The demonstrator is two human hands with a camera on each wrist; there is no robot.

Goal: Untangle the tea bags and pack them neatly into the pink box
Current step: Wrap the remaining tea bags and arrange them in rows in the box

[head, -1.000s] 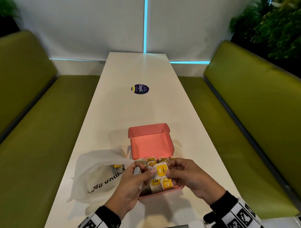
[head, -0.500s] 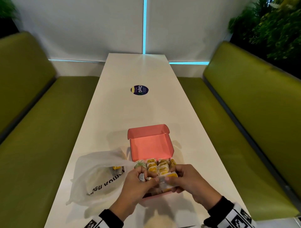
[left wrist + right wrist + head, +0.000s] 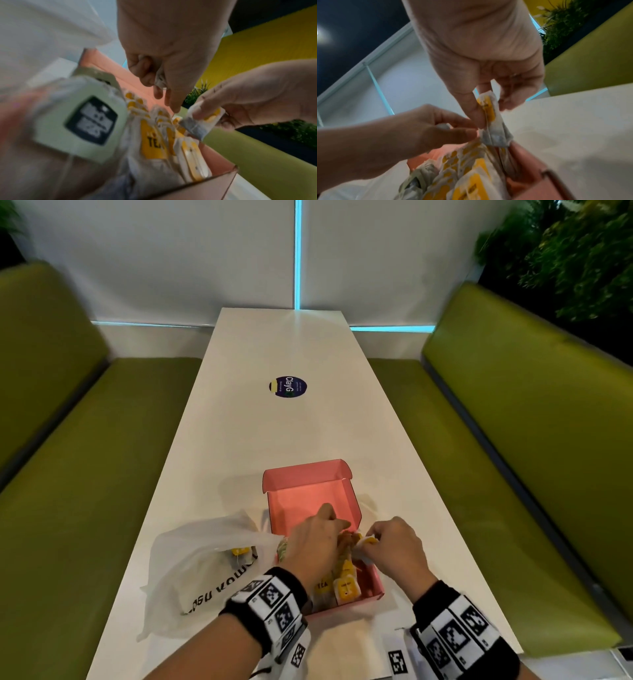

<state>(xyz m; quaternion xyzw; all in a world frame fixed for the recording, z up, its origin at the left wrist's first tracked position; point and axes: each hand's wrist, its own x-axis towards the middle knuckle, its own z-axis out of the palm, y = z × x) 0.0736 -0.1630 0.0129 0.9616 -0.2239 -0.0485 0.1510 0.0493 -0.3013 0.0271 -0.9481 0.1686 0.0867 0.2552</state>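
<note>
The pink box (image 3: 342,601) sits open on the near end of the white table (image 3: 274,440), its long axis running away from the person and its lid (image 3: 305,474) standing up at the far end. Tea bags (image 3: 346,587) with yellow labels stand on edge in rows inside, filling the near part; those farther back are hidden under the hands. The right hand (image 3: 394,546) pinches one tea bag (image 3: 489,117) between thumb and fingers above the right side of the box, the bag hanging roughly upright with its yellow label uppermost. The left hand (image 3: 315,542) hovers over the middle of the box with fingers curled around a small scrap of white paper (image 3: 160,78); what that scrap is cannot be made out. A pale green tea bag (image 3: 82,119) lies at the left edge of the box, blurred. Just left of the box lies a crumpled white plastic bag (image 3: 191,570) holding a few more yellow-labelled bags. Farther up the table is a round dark sticker (image 3: 287,386).
</note>
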